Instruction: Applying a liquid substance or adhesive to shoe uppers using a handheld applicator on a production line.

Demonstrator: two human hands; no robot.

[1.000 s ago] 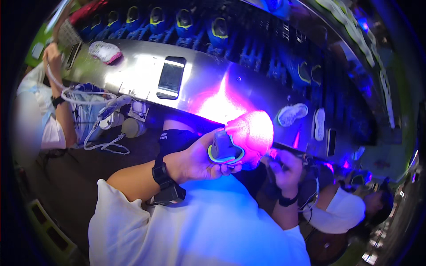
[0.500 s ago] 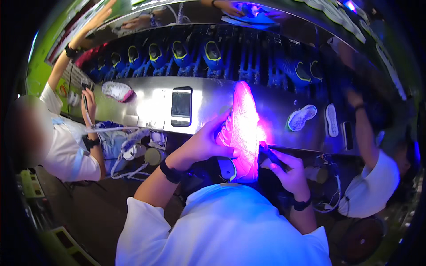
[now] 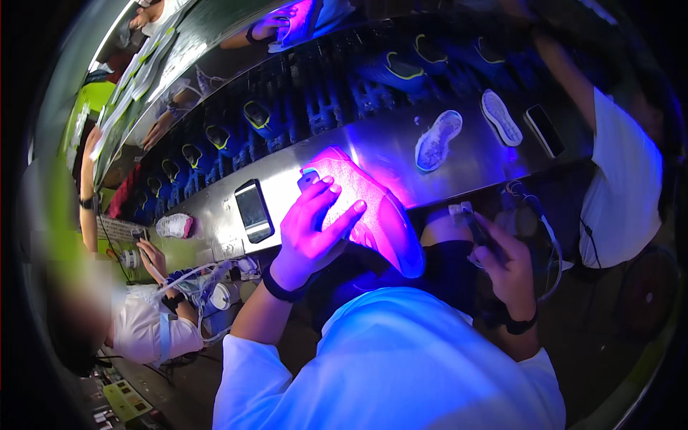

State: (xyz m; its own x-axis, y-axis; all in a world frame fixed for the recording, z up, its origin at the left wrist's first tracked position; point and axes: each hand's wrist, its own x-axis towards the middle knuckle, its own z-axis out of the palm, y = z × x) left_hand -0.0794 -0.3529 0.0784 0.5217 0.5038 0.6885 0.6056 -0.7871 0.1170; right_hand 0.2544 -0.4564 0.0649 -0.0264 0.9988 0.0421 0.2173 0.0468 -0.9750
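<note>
My left hand [image 3: 312, 229] grips a shoe upper [image 3: 376, 204] that glows pink and violet under strong light. Its toe points down and right, towards my body, while the heel opening lies by my fingers. Over the near edge of the metal bench, the shoe is tilted. My right hand [image 3: 507, 269] is apart from the shoe, to its right, closed round a dark-handled brush [image 3: 481, 231] with a pale tip. Part of the handle is hidden in my fingers.
Behind the metal bench [image 3: 301, 161], a dark rack carries several blue shoes [image 3: 258, 118]. On the bench lie a phone [image 3: 253, 210], a white sole [image 3: 438, 141], another sole [image 3: 500, 118] and a second phone [image 3: 545, 131]. Co-workers sit left [image 3: 154, 322] and right [image 3: 623, 179].
The shoe has been turned, its toe swinging from far side towards me. My right hand with the brush has moved away from its side. My whole view has shifted too.
</note>
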